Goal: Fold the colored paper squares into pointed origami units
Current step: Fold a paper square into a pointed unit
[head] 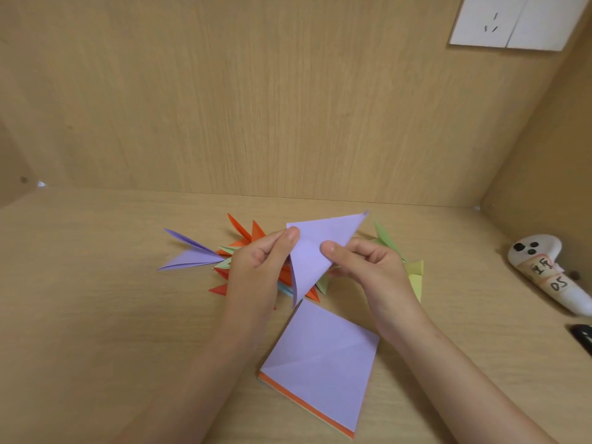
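Observation:
A purple paper (315, 248), folded into a triangle, is held up above the wooden desk. My left hand (256, 261) pinches its left edge between thumb and fingers. My right hand (368, 261) pinches it from the right, thumb on the front face. Below them lies a stack of paper squares (320, 363), purple on top with crease lines and orange underneath. Behind the hands sits a pile of pointed units: a purple one (192, 256) at the left, orange ones (246, 233) in the middle, green (386, 238) and yellow (416, 277) ones at the right.
A white controller (544, 270) with handwritten labels lies at the desk's right side, and a dark object (583, 336) shows at the right edge. Wooden walls close the desk at the back and right. A white socket plate (509, 22) is on the back wall.

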